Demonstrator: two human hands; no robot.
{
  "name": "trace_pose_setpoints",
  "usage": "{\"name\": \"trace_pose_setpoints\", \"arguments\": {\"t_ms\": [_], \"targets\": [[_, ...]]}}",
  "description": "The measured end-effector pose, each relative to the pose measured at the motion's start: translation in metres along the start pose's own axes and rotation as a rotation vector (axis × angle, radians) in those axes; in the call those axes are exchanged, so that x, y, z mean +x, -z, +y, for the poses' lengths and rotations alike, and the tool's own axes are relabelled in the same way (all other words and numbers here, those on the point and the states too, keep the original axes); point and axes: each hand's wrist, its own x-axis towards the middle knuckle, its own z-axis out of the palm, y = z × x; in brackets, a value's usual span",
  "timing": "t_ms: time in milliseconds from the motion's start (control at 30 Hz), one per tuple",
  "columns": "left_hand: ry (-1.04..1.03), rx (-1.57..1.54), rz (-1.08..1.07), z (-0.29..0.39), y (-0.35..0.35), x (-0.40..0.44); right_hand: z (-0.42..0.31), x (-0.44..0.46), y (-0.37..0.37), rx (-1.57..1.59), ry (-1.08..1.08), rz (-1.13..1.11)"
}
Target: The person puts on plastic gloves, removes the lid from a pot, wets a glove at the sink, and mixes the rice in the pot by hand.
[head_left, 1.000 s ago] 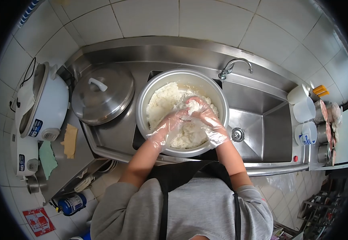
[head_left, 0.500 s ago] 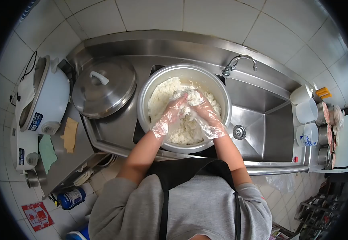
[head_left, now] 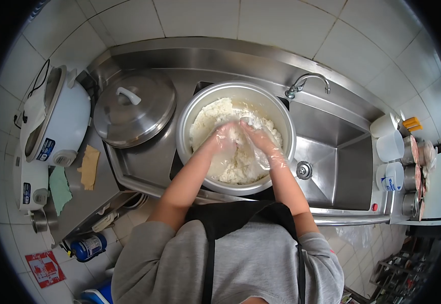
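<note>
A large round metal pot [head_left: 184,152] holds white cooked rice [head_left: 240,164], piled unevenly against its walls. Both of my hands are inside it and wear clear plastic gloves. My left hand [head_left: 224,137], slightly blurred, is curled in the rice left of the pot's middle. Close beside it, my right hand [head_left: 257,137] has its fingers curled into the rice from the right. The fingertips almost meet, with rice between and around them, and are partly hidden by it. Loose glove film hangs below both wrists.
A steel lid [head_left: 134,109] with a white handle lies left of the pot. To the right is a sink [head_left: 355,172] with a curved faucet [head_left: 309,81]. White containers [head_left: 390,147] stand at far right; a rice cooker [head_left: 65,119] and cloths [head_left: 88,167] are at left.
Both hands have lowered into the rice; the clump that was raised on the fingers has dropped back. The gloves have slid or shifted at the wrists. The pot stays in place.
</note>
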Motion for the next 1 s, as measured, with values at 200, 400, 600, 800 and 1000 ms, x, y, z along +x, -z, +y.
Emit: {"name": "trace_pose_setpoints", "arguments": {"t_ms": [200, 400, 600, 800, 1000], "targets": [[-0.086, -0.010, 0.181, -0.003, -0.008, -0.025, 0.007, -0.021, 0.026, -0.061, -0.055, -0.004], [-0.011, 0.204, 0.225, -0.010, 0.000, -0.019, 0.001, -0.059, 0.027, -0.570, -0.069, -0.266], [-0.176, 0.630, 0.289, -0.028, 0.009, -0.002, 0.026, -0.074, -0.037, -0.960, 0.017, -0.061], [-0.107, 0.607, -0.060, -0.029, 0.005, -0.017, 0.014, -0.067, -0.007, -0.486, -0.060, 0.024], [-0.287, 1.001, -0.014, -0.051, -0.004, -0.021, 0.050, -0.048, -0.008, 0.404, -0.353, 0.270]]}}
